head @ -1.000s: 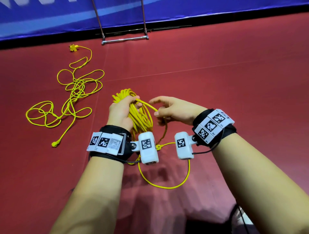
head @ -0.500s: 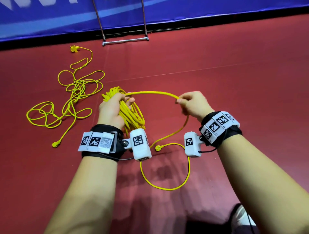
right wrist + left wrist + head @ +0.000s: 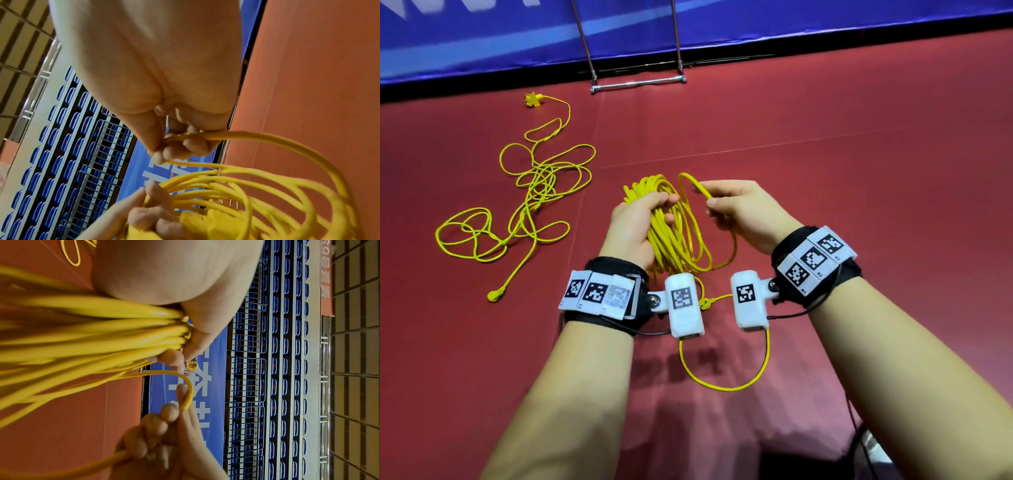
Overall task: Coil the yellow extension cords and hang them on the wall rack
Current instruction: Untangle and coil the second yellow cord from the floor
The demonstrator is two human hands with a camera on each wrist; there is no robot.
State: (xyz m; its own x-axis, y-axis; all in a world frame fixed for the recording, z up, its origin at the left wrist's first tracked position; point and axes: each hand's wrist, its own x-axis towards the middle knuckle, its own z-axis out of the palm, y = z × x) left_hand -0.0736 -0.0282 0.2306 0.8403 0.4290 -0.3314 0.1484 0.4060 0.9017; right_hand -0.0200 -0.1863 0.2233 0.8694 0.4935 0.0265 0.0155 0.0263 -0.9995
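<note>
Mid-coil: the left hand (image 3: 635,226) grips the bundled yellow cord (image 3: 674,236) while the right hand (image 3: 743,214), just beside the bundle, pinches a fresh loop (image 3: 693,185); next, presumably, lay it into the bundle.

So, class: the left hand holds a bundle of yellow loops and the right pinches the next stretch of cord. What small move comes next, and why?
Probably the right hand lays its arched yellow cord loop into the left hand, onto the coiled yellow cord bundle. A tail with its plug remains uncoiled.
</note>
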